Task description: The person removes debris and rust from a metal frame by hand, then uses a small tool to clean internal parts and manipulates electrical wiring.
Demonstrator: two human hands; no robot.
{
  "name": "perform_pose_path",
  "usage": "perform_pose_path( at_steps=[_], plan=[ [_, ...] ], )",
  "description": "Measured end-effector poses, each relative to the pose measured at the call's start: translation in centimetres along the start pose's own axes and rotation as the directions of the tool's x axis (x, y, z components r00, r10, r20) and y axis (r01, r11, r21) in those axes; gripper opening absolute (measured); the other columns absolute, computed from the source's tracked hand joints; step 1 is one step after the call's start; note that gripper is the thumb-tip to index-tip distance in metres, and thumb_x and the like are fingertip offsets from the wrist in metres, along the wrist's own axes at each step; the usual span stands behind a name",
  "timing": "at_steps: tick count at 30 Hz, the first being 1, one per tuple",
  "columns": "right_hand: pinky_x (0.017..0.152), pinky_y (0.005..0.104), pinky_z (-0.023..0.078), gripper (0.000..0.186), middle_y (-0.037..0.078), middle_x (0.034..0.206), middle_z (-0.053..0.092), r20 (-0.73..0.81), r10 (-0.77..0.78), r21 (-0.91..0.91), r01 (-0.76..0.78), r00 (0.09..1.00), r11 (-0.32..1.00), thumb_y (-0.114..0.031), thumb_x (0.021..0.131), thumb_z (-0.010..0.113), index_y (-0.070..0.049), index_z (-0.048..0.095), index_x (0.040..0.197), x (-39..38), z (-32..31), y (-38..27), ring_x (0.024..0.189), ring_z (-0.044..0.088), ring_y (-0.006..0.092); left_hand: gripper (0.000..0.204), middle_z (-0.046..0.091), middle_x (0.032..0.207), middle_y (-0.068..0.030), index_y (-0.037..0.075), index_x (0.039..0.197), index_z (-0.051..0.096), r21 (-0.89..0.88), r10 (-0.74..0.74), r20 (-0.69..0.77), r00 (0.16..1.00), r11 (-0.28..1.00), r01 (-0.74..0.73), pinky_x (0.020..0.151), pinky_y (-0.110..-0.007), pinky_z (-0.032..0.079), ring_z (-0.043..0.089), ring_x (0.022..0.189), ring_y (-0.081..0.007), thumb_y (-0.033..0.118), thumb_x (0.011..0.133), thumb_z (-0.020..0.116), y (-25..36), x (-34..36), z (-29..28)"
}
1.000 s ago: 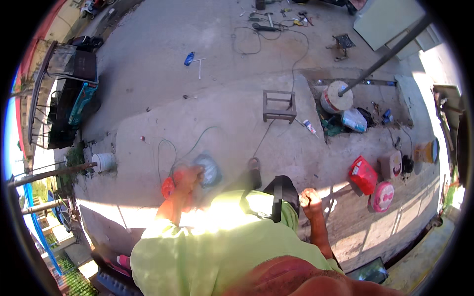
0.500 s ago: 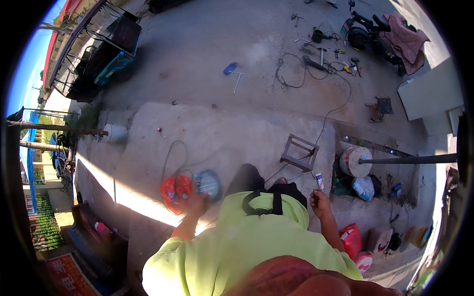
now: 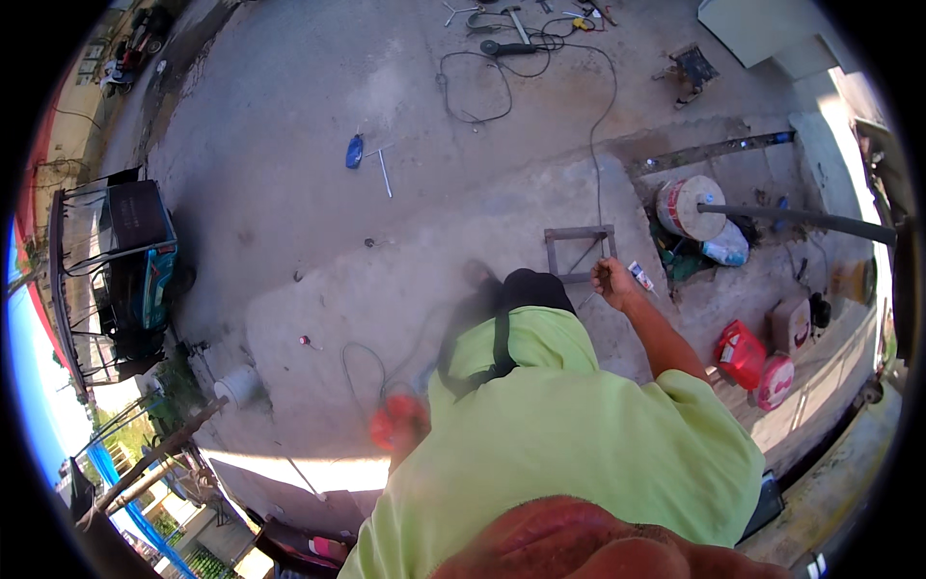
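My right hand (image 3: 614, 282) is raised near the square frame of a low stool (image 3: 579, 233), its fingers curled together in a pinch. What sits between those fingers, if anything, is too small to make out. Just to the right of the hand shows a white tube with blue and red marks (image 3: 641, 277). My left hand (image 3: 415, 431) is low at the left, blurred and partly covered by my own shoulder, beside a red plastic bag (image 3: 389, 423). Its fingers cannot be made out. A thin dark cable (image 3: 353, 365) loops on the ground beyond the bag.
A blue bottle (image 3: 354, 151) and a T-handled wrench (image 3: 385, 174) lie ahead on the concrete. Farther off are a corded power tool (image 3: 505, 47) and a hammer (image 3: 519, 26). At right stand a weighted pole base (image 3: 691, 207) and a red container (image 3: 740, 354). A cart (image 3: 135, 265) is at left.
The view has turned and tilted down toward the right. My right hand has come up closer to the stool frame. The left hand stays by the red bag, now more hidden.
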State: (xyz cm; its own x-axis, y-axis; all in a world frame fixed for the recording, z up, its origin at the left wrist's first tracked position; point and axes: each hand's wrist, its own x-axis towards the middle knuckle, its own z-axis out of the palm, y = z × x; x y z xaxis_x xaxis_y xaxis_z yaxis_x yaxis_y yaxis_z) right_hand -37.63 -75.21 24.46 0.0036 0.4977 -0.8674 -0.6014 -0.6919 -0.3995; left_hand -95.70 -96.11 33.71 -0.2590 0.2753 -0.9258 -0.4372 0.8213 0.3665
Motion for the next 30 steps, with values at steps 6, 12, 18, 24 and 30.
perform_pose_path(
  at_steps=[6,12,18,24,30],
  plan=[
    [0.042,0.0297,0.026,0.033,0.000,0.063,0.048,-0.080,0.145,-0.127,-0.154,0.986,0.980,-0.038,0.099,0.049,-0.018,0.045,0.073,1.0,-1.8,0.4,0.048,0.041,0.0138,0.029,0.062,0.075,-0.0079,0.006,0.089,0.060,0.041,-0.034,0.024,0.999,0.999,0.033,0.063,-0.038,0.047,0.059,0.065,-0.0214,0.031,0.100,0.051,10.2,2.6,3.9],
    [0.041,0.0301,0.028,0.033,-0.001,0.061,0.048,-0.370,0.166,-0.117,-0.223,0.914,0.968,-0.038,0.100,0.047,-0.018,0.048,0.074,4.7,-6.6,-3.2,0.047,0.044,0.0141,0.026,0.056,0.070,-0.0066,0.009,0.085,0.058,0.382,0.080,0.078,0.994,0.918,-0.104,0.051,-0.035,0.045,0.057,0.061,-0.0196,0.032,0.098,0.054,17.4,11.2,13.6],
    [0.049,0.0313,0.038,0.026,0.001,0.068,0.054,-0.399,0.197,0.000,-0.214,0.896,0.977,-0.032,0.099,0.048,-0.015,0.055,0.081,17.1,-9.6,-12.0,0.059,0.055,0.0164,0.026,0.053,0.067,-0.0048,0.011,0.083,0.054,0.535,0.146,0.109,0.983,0.825,-0.182,0.046,-0.035,0.041,0.051,0.052,-0.0188,0.027,0.102,0.047,25.0,20.7,29.5],
    [0.059,0.0293,0.046,0.021,0.007,0.083,0.063,-0.304,-0.017,-0.044,0.004,0.953,0.999,-0.012,0.089,0.053,-0.002,0.063,0.105,28.8,-10.2,-35.0,0.070,0.061,0.0179,0.023,0.057,0.072,-0.0071,0.006,0.088,0.058,0.643,-0.067,0.192,0.979,0.762,-0.074,0.050,-0.035,0.043,0.053,0.056,-0.0191,0.024,0.099,0.049,30.1,29.0,51.7],
    [0.060,0.0280,0.047,0.023,0.007,0.086,0.064,-0.254,-0.172,-0.090,0.154,0.952,0.984,-0.007,0.091,0.052,-0.002,0.062,0.111,33.4,-7.6,-59.6,0.071,0.061,0.0163,0.026,0.058,0.069,-0.0051,0.006,0.089,0.059,0.528,0.009,0.286,0.958,0.833,-0.165,0.049,-0.034,0.044,0.055,0.055,-0.0173,0.028,0.101,0.052,37.4,30.7,73.8]
  ],
)
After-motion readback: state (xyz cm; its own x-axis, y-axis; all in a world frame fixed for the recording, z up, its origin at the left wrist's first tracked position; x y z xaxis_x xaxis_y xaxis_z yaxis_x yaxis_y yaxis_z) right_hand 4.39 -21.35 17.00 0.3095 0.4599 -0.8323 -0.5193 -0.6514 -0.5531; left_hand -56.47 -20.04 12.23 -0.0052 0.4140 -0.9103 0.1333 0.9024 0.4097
